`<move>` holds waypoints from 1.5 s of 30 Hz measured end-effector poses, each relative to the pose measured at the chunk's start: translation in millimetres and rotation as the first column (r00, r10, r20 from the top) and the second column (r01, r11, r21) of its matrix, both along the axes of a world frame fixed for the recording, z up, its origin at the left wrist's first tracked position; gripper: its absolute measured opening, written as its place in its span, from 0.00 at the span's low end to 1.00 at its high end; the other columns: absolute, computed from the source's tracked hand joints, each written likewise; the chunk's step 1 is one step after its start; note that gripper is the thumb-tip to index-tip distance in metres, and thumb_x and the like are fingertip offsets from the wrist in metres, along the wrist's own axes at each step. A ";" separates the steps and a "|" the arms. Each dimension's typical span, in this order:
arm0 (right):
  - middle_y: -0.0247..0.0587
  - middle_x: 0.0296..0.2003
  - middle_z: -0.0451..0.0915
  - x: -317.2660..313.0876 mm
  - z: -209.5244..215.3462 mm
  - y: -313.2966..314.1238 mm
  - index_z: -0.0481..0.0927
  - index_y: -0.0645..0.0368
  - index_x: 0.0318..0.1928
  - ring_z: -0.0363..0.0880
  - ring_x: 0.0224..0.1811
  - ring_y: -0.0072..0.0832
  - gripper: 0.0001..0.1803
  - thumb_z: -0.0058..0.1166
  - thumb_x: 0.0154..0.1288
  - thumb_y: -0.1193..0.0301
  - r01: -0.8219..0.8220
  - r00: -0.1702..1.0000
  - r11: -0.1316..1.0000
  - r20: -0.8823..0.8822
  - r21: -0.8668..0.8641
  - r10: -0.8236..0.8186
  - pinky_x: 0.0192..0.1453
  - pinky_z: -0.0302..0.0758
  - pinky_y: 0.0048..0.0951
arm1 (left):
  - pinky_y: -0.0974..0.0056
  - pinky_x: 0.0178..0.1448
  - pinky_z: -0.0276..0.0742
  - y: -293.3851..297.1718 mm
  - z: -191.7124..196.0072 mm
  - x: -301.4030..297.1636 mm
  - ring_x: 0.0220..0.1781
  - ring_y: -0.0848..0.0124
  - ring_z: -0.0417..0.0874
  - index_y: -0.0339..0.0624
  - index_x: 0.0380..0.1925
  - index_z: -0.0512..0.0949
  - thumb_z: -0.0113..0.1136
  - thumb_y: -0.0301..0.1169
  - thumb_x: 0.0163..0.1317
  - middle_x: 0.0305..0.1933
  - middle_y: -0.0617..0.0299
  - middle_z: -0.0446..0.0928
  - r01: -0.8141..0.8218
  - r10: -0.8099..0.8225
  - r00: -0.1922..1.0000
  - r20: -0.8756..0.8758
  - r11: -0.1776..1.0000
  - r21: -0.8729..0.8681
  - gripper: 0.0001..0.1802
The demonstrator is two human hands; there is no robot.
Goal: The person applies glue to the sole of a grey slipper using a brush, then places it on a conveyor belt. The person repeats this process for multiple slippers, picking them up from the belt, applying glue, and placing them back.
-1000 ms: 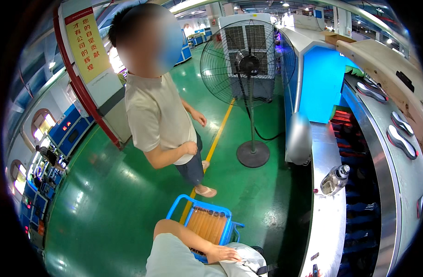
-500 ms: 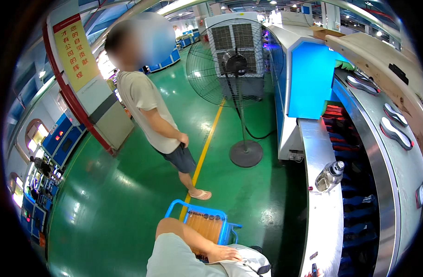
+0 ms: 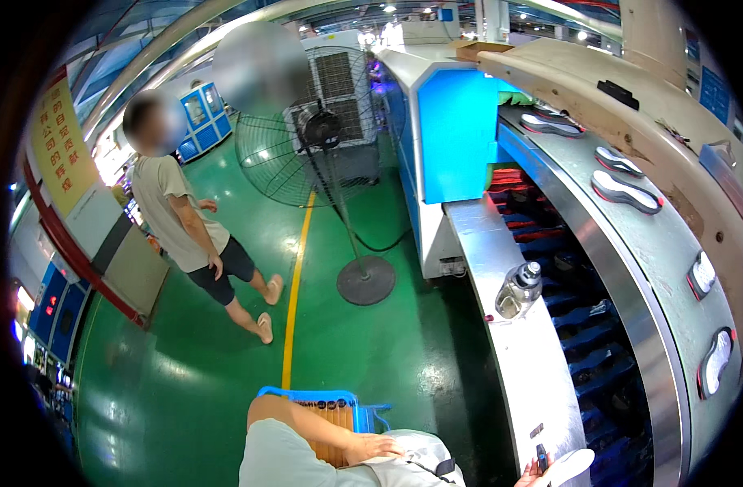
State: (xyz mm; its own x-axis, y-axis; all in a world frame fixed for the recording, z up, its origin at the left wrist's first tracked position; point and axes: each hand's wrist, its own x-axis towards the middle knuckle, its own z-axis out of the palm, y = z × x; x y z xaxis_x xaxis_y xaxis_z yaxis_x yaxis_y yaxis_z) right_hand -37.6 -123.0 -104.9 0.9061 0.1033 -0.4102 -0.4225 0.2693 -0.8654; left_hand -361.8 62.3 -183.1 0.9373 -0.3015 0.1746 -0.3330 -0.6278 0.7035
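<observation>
My left hand (image 3: pixel 373 446) lies flat, fingers stretched out, on the pale fabric over my lap. At the bottom edge, my right hand (image 3: pixel 527 476) is partly cut off; its fingers are closed around a slim dark tool (image 3: pixel 542 456) whose exact kind I cannot make out. Right beside that hand is a white shoe sole (image 3: pixel 572 466); whether the fingers also hold it is hidden. Both lie over the near end of the metal ledge (image 3: pixel 521 381). Further along the ledge stands a clear bottle (image 3: pixel 519 290) with a dark cap.
Several white-and-black shoe soles (image 3: pixel 627 193) lie on the curved conveyor (image 3: pixel 647 243), beyond a dark roller channel (image 3: pixel 586 325). A blue-and-white machine (image 3: pixel 456 138) covers its far end. Ahead stand a floor fan (image 3: pixel 321 128), a person (image 3: pixel 180 211) and a blue-framed chair (image 3: pixel 327 398).
My view has swung right, and the scene has slid left. A white sole now shows beside my right hand. The other person has turned and stepped away to the left.
</observation>
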 end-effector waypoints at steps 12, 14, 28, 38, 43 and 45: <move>0.41 0.37 0.74 -33.3 -10.4 -27.5 0.70 0.63 0.48 0.73 0.35 0.27 0.23 0.44 0.62 0.55 0.146 0.989 0.985 0.009 0.096 -0.148 0.40 0.70 0.20 | 0.52 0.64 0.51 32.4 -13.8 11.2 0.61 0.51 0.56 0.37 0.58 0.54 0.55 0.35 0.43 0.60 0.48 0.54 0.180 -0.175 0.980 -0.094 0.983 0.039 0.40; 0.45 0.41 0.74 -40.0 -4.3 -28.4 0.69 0.64 0.48 0.75 0.38 0.31 0.22 0.42 0.64 0.58 0.115 0.993 0.986 -0.007 0.119 -0.115 0.42 0.73 0.25 | 0.52 0.59 0.57 35.4 -5.1 15.0 0.56 0.51 0.62 0.37 0.54 0.59 0.57 0.37 0.41 0.56 0.47 0.59 0.166 -0.176 0.978 -0.112 0.982 -0.095 0.37; 0.46 0.38 0.76 -66.4 17.1 -20.6 0.71 0.68 0.43 0.79 0.35 0.31 0.22 0.37 0.67 0.58 0.267 0.963 0.944 -0.014 0.195 -0.270 0.38 0.76 0.25 | 0.55 0.51 0.65 74.3 3.1 47.0 0.48 0.55 0.67 0.40 0.51 0.63 0.57 0.34 0.43 0.48 0.51 0.63 0.293 -0.276 0.948 0.159 0.951 -0.095 0.31; 0.46 0.37 0.77 -103.2 19.5 -49.4 0.72 0.68 0.42 0.79 0.34 0.29 0.23 0.37 0.66 0.57 0.502 0.865 0.855 -0.063 0.130 -0.498 0.39 0.75 0.24 | 0.53 0.46 0.67 86.2 -9.8 71.0 0.43 0.51 0.70 0.40 0.51 0.62 0.54 0.31 0.48 0.44 0.48 0.65 0.443 -0.429 0.897 0.112 0.877 -0.189 0.27; 0.45 0.35 0.76 -102.4 16.3 -53.7 0.71 0.66 0.43 0.78 0.35 0.30 0.23 0.38 0.66 0.56 0.490 0.872 0.858 -0.053 0.153 -0.487 0.40 0.75 0.27 | 0.54 0.43 0.67 76.8 5.4 84.1 0.40 0.51 0.71 0.36 0.45 0.66 0.49 0.32 0.55 0.37 0.48 0.70 0.425 -0.423 0.904 0.054 0.885 -0.187 0.17; 0.46 0.35 0.77 -97.1 15.5 -53.3 0.71 0.67 0.43 0.78 0.34 0.30 0.23 0.37 0.66 0.56 0.496 0.868 0.857 -0.070 0.142 -0.491 0.39 0.75 0.27 | 0.55 0.43 0.67 73.4 4.6 83.1 0.39 0.51 0.72 0.34 0.40 0.70 0.47 0.33 0.58 0.34 0.47 0.72 0.391 -0.403 0.915 -0.029 0.902 -0.182 0.14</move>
